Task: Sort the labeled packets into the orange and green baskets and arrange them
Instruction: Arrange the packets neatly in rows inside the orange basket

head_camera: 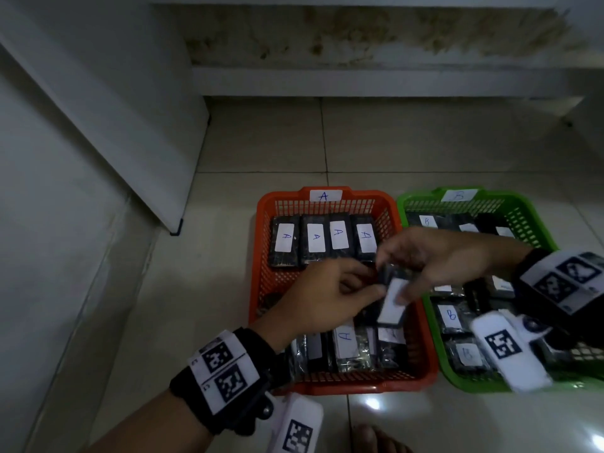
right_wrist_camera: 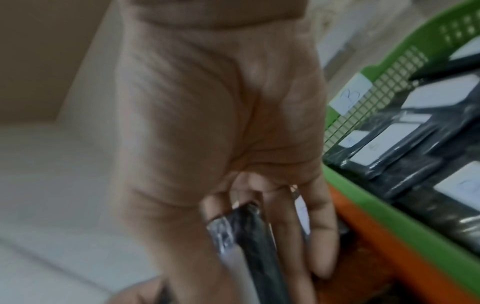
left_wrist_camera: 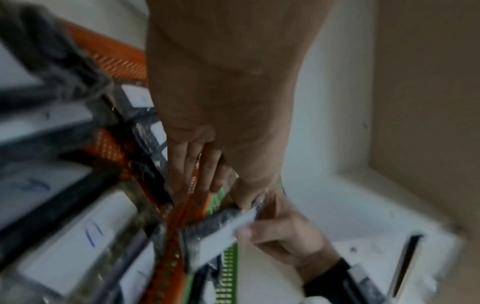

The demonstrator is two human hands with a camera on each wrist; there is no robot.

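An orange basket (head_camera: 343, 387) tagged A and a green basket (head_camera: 457, 377) tagged B stand side by side on the floor. A black packet (head_camera: 392, 305) with a white label hangs over the orange basket's right half. My right hand (head_camera: 400, 286) grips it, thumb on the label (left_wrist_camera: 228, 232) and fingers (right_wrist_camera: 322, 226) behind. My left hand (head_camera: 369, 284) meets it from the left and pinches its upper end with the thumb (left_wrist_camera: 246, 195). Its letter is hidden. Packets marked A (head_camera: 315, 238) line the orange basket's far end, with more (head_camera: 344, 348) at its near end. Packets marked B (head_camera: 451, 317) fill the green basket.
A white slanted panel (head_camera: 98, 125) rises at the left, its corner close to the orange basket. A low white step (head_camera: 359, 83) runs along the back. Tiled floor (head_camera: 261, 142) lies beyond the baskets. A bare foot (head_camera: 376, 439) shows at the bottom edge.
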